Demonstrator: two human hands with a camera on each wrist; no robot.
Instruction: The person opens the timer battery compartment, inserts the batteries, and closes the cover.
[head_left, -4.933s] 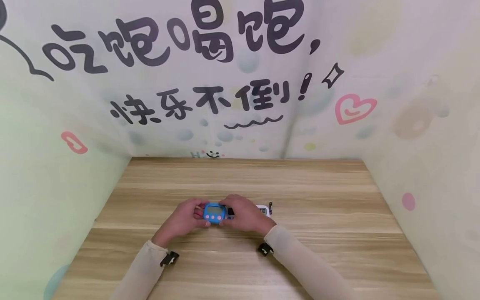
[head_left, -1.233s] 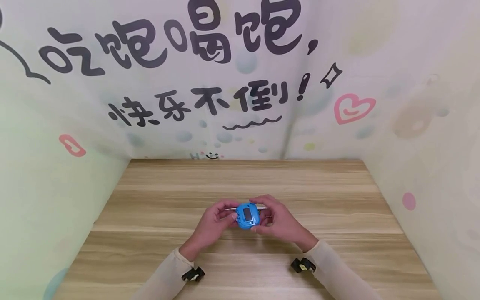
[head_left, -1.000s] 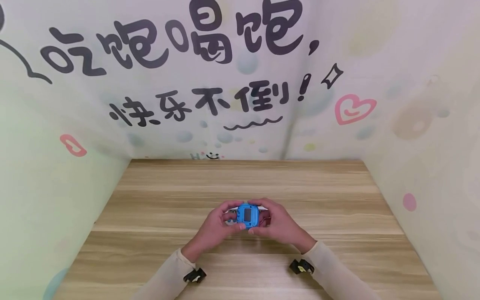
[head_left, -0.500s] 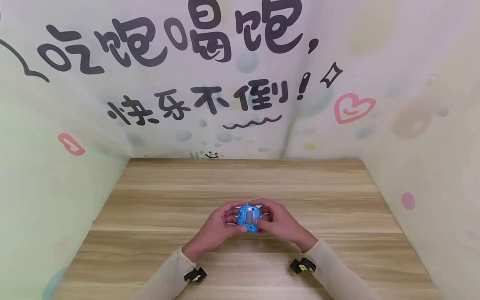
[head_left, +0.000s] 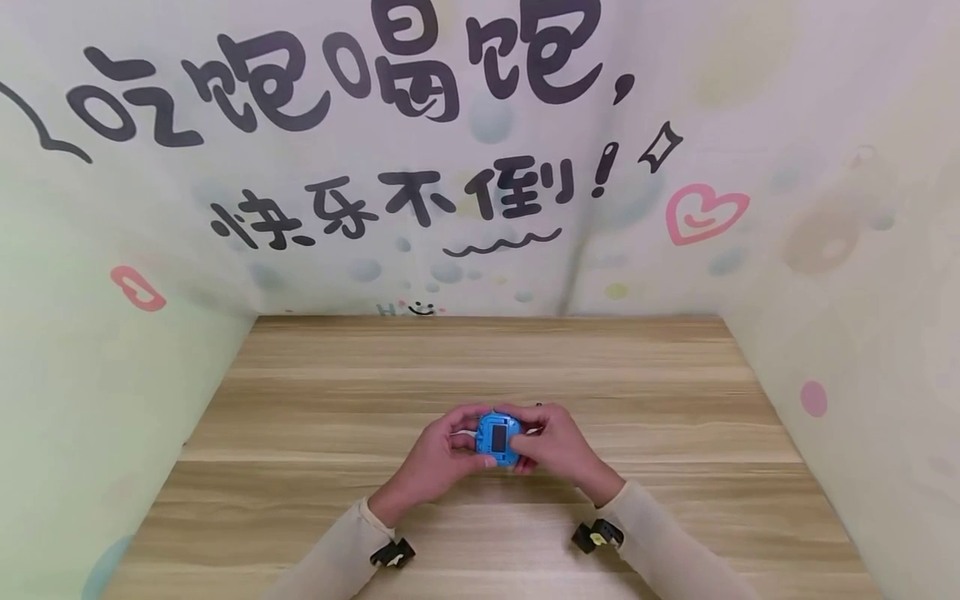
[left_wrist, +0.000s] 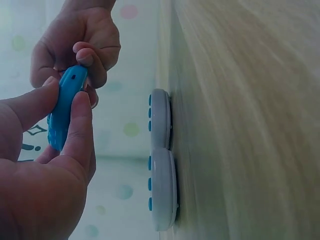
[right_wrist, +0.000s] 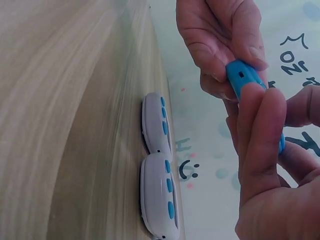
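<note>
A small blue digital timer (head_left: pixel 498 437) is held up between both hands at the middle of the table, its back with a dark rectangle turned to the head camera. My left hand (head_left: pixel 435 454) grips its left side, thumb at the lower edge and fingers along the far side. From the right, my right hand (head_left: pixel 558 446) holds it with the thumb on the back. Its narrow edge, with a small dark slot, shows in both wrist views. Two white timers (left_wrist: pixel 162 190) with blue buttons lie on the table below, mostly hidden by the hands in the head view.
The wood-grain table (head_left: pixel 480 358) is bounded by a printed back wall (head_left: pixel 495 275) and pale side walls. The two white timers sit end to end, close under the hands. Each sleeve carries a black wrist camera (head_left: pixel 597 536).
Nearly five seconds ago the blue timer was further left, screen and pink buttons up; now its back is up. Over the last second, the right thumb has moved from its lower edge onto the back.
</note>
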